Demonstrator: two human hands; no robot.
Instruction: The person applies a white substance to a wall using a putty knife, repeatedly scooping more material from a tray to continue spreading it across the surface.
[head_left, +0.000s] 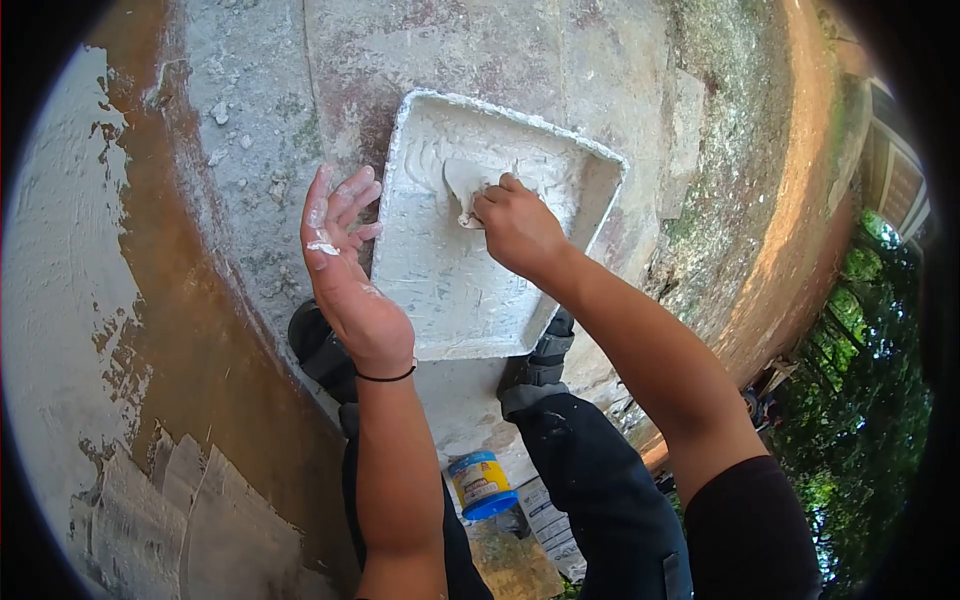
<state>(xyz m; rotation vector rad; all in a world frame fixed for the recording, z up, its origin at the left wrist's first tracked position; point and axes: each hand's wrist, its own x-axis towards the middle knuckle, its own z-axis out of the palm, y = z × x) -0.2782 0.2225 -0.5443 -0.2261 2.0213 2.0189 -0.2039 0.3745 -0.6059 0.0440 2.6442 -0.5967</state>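
Your left hand (350, 270), loosely spread and smeared with white paste (322, 246), could slip if it grabs the tray (470, 350) just right of it. Over that tray, the scraper (463, 184), pinched in your right hand (522, 228), could flick paste if pushed too hard. Count one tray, one scraper and, between your forearms (400, 450), one tub (481, 485).

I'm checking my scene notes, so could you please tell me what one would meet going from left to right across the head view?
White coating, bare brown strip, left hand, scraper, right hand, green foliage.
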